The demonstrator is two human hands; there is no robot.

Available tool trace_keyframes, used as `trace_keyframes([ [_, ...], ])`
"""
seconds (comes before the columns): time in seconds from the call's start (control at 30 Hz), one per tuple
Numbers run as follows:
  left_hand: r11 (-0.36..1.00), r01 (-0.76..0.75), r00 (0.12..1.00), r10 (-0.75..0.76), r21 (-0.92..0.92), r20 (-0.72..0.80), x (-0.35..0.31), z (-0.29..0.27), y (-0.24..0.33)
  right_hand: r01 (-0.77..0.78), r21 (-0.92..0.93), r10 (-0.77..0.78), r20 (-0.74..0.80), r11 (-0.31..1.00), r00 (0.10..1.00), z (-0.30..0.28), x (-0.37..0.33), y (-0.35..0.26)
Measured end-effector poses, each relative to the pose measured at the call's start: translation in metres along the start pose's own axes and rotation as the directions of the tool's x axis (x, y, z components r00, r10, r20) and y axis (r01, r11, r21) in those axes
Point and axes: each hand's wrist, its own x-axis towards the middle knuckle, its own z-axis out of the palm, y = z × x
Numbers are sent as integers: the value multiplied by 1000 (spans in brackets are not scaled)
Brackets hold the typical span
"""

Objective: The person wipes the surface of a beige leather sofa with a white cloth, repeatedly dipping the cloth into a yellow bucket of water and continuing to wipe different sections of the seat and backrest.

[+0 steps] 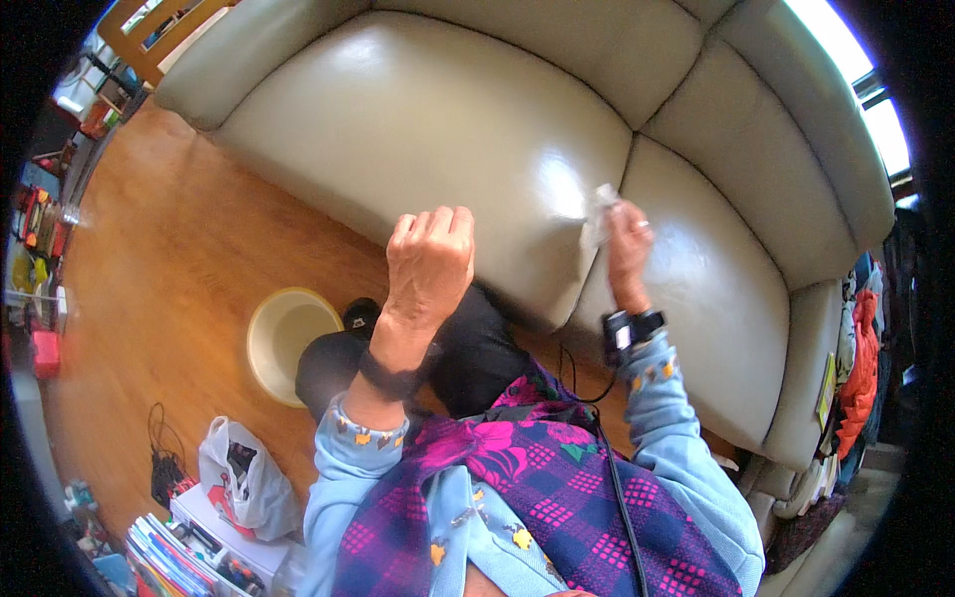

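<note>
My right hand is closed on a crumpled, whitish cloth, at the seam between the two seat cushions of a beige leather sofa. Whether the cloth presses on the leather I cannot tell. My left hand makes a fist in front of the sofa's near edge, above my knees, with its back toward me. Nothing sticks out of that fist, and its palm side is hidden.
A cream bucket stands on the wooden floor left of my knees. A white plastic bag sits on a box beside books at lower left. Clothes hang at the sofa's right end. A black cable runs down my front.
</note>
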Motion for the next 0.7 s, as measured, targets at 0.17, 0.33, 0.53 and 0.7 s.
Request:
trace_keyframes([
  [0.17, 999, -13, 998, 15, -31, 63, 1, -4, 5, -193, 103, 218, -370, 976, 903, -80, 120, 48],
  [0.33, 999, -21, 994, 25, -35, 106, 2, -12, 8, -350, -190, 210, -516, 917, 830, -82, 205, 105],
  [0.53, 999, -7, 985, 14, -46, 172, 3, -23, 8, -171, -800, -4, -212, 575, 977, -2, 240, 161],
  [0.7, 993, 102, 957, -80, -67, 280, -5, -39, -7, 254, -952, 45, 265, 173, 963, 54, 299, 215],
])
